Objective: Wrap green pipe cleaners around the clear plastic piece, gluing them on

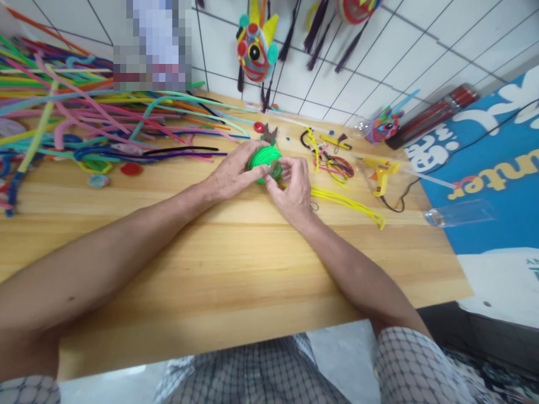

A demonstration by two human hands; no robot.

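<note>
Both hands meet over the table around a bright green rounded piece, ridged as if wound in rings, with a clear end facing me. My left hand grips it from the left, fingers over the far side and thumb near the clear end. Fingers pinched, my right hand holds the clear end from the right; its fingertips partly cover what they grasp. Just beyond the green piece lie dark-jawed pliers and a red ring. Yellow pipe cleaners extend rightward beside my right hand.
Many coloured pipe cleaners are heaped on the left. To the right lie a yellow glue gun with its cord, a clear plastic bottle and a dark red cylinder. Decorated masks hang against the tiled wall.
</note>
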